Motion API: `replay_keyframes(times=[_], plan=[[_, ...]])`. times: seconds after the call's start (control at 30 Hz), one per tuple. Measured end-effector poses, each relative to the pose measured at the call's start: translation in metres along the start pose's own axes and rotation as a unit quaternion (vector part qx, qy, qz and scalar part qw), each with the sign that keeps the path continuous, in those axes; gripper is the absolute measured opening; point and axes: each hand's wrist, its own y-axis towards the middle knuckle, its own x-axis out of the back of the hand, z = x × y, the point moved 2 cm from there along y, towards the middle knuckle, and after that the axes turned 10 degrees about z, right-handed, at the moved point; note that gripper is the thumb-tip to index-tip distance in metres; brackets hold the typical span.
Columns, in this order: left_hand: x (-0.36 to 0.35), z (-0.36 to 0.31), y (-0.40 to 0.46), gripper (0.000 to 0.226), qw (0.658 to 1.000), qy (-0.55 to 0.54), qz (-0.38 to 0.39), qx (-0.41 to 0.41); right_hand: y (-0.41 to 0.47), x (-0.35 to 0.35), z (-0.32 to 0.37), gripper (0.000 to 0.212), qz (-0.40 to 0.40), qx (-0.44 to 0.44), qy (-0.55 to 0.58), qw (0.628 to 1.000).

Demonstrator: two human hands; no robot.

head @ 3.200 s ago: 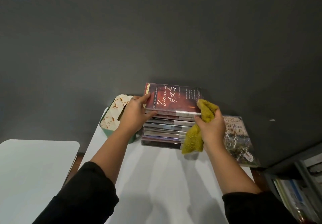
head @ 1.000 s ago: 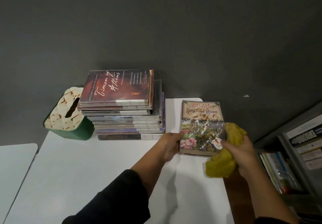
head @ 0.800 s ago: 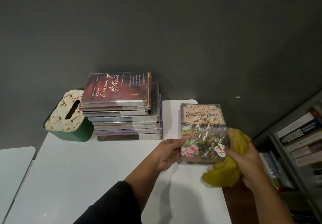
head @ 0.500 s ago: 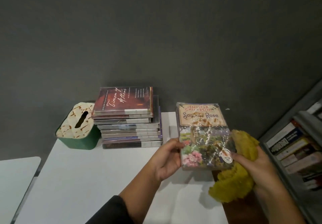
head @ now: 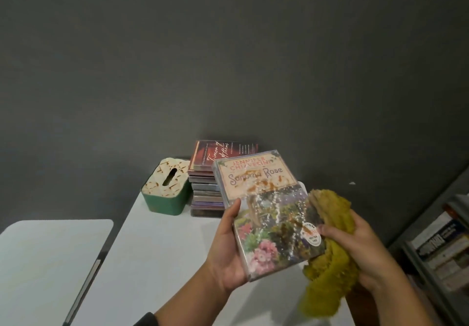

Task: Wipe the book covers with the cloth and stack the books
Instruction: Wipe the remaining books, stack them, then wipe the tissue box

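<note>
The "Sonoma Rose" paperback [head: 264, 211], lying on the white table [head: 165, 262] a second ago, is now lifted at center-right of the frame, so wiping can begin. The left hand [head: 228, 247] grips its left edge; the right hand [head: 365, 247] pinches its right edge with the yellow cloth [head: 335, 214]. The book stack [head: 205, 188] stays behind, upper center.

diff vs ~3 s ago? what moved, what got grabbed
Both hands left the book stack. The left hand took hold of the Sonoma Rose book, which lay flat on the white table, and lifted it toward the camera. The right hand kept the yellow cloth and now also pinches the book's right edge. Stack and tissue box stayed put.
</note>
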Motion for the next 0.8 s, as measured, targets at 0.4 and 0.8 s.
replay_keyframes(times=[0.4,0.8], plan=[[-0.012,-0.052,-0.080,0.093,0.981,0.040,-0.061,-0.178,-0.012,-0.106,0.000,0.028,-0.087,0.199,-0.351,0.911],[-0.014,-0.061,-0.092,0.081,0.971,0.027,-0.094,-0.220,-0.040,-0.189,-0.029,0.039,0.006,0.390,-0.517,0.762]])
